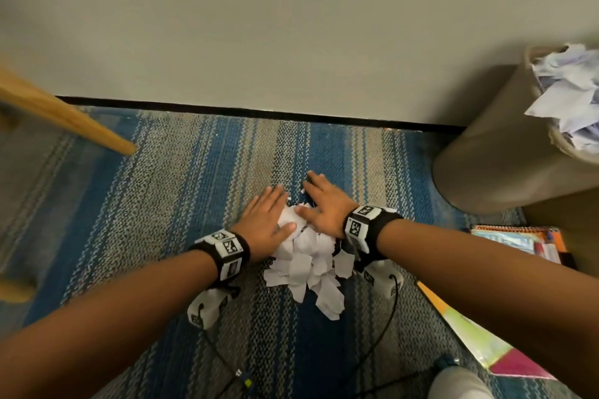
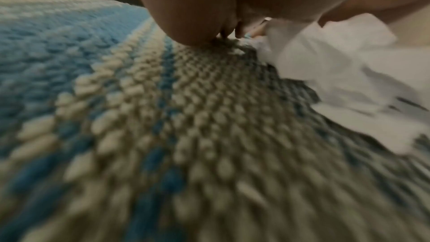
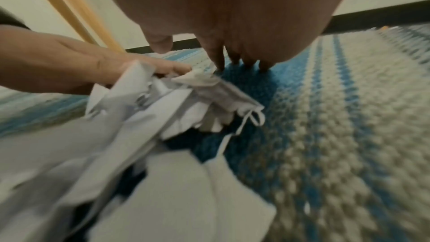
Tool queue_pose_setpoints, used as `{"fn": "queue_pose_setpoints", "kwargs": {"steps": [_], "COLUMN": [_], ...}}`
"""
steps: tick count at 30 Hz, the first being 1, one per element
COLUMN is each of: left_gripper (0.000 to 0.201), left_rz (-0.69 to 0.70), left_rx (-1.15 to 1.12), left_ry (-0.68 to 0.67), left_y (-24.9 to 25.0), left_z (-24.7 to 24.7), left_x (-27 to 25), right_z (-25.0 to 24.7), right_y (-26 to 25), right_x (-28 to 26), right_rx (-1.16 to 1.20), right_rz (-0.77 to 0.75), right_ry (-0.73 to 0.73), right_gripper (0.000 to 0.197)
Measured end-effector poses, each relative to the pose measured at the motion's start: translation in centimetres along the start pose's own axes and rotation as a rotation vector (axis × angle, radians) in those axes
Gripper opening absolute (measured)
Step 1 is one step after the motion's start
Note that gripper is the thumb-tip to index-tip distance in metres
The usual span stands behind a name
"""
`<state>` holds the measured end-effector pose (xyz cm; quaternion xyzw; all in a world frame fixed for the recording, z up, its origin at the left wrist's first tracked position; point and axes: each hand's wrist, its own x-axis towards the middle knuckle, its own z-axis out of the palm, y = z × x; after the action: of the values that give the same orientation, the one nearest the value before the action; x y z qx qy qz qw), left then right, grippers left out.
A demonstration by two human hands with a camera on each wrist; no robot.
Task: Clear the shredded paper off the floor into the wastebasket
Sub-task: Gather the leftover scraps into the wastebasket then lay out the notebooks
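The person's two bare forearms reach in from 7 and 4 o'clock in the head view. The left hand (image 1: 267, 223) lies flat, fingers straight and together, pressing the 9 o'clock side of a heap of shredded paper (image 1: 308, 266); its thumb rests on top. The right hand (image 1: 324, 206) is also spread flat, fingertips on the striped carpet (image 1: 162, 204) at the heap's 1 o'clock edge, thumb touching the paper. Neither hand grips anything. The heap sits between the wrists at centre. The wastebasket (image 1: 492, 152) stands well apart at 2 o'clock, crumpled paper showing in its mouth. Notebooks (image 1: 518, 240) lie at 3 o'clock.
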<state>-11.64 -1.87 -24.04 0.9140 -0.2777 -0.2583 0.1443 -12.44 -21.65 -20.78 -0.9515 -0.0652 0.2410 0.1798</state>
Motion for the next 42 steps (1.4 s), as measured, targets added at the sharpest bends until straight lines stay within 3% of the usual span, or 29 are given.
{"fn": "queue_pose_setpoints", "kwargs": {"steps": [4, 8, 10, 14, 17, 20, 23, 27, 30, 33, 37, 40, 42], "left_gripper": [0.113, 0.111, 0.113, 0.131, 0.144, 0.153, 0.135, 0.076, 0.049, 0.037, 0.033, 0.041, 0.038], "left_rz": [0.137, 0.116, 0.084, 0.058, 0.081, 0.086, 0.163, 0.247, 0.294, 0.283, 0.291, 0.175, 0.137], "left_rx": [-0.091, -0.212, -0.123, 0.037, 0.105, 0.156, 0.235, 0.233, 0.251, 0.232, 0.198, 0.047, -0.078], "left_ry": [0.008, 0.076, 0.096, 0.027, 0.029, 0.047, 0.046, 0.173, 0.221, 0.157, 0.078, 0.014, 0.045], "left_y": [0.7, 0.0, 0.0, 1.8, 3.3, 3.8, 3.2, 2.8, 3.1, 3.3, 4.4, 5.0, 5.3], "left_z": [0.9, -0.3, -0.8, 0.1, 2.1, 2.8, 3.7, 5.4, 4.9, 3.3, 1.3, -0.6, -2.4], "left_x": [-1.6, -2.1, -2.4, -3.0, -3.4, -3.8, -4.6, -5.9, -5.5, -4.1, -2.5, -2.1, -1.9], "right_z": [1.2, -0.2, -0.4, 0.5, 1.5, 2.5, 2.9, 4.4, 4.3, 3.2, 1.7, -0.8, -3.1], "right_y": [0.0, 0.6, 1.4, 1.9, 0.8, 0.0, -0.3, -0.8, -1.0, -1.3, -1.7, -1.8, -1.9], "right_x": [-2.1, -4.0, -5.2, -7.4, -7.7, -7.7, -8.2, -8.7, -9.1, -8.6, -6.9, -6.4, -6.4], "right_rx": [0.044, 0.187, 0.129, -0.073, -0.252, -0.311, -0.347, -0.35, -0.348, -0.223, -0.185, -0.154, -0.128], "right_rz": [-0.175, -0.176, -0.151, -0.083, -0.076, -0.069, -0.085, -0.105, -0.149, -0.158, -0.079, -0.104, -0.096], "right_ry": [-0.053, 0.022, 0.031, -0.104, -0.18, -0.172, -0.159, -0.168, -0.164, -0.154, -0.185, -0.115, -0.067], "right_gripper": [0.072, 0.075, 0.096, 0.149, 0.164, 0.165, 0.151, 0.117, 0.083, 0.05, 0.041, 0.023, 0.018]}}
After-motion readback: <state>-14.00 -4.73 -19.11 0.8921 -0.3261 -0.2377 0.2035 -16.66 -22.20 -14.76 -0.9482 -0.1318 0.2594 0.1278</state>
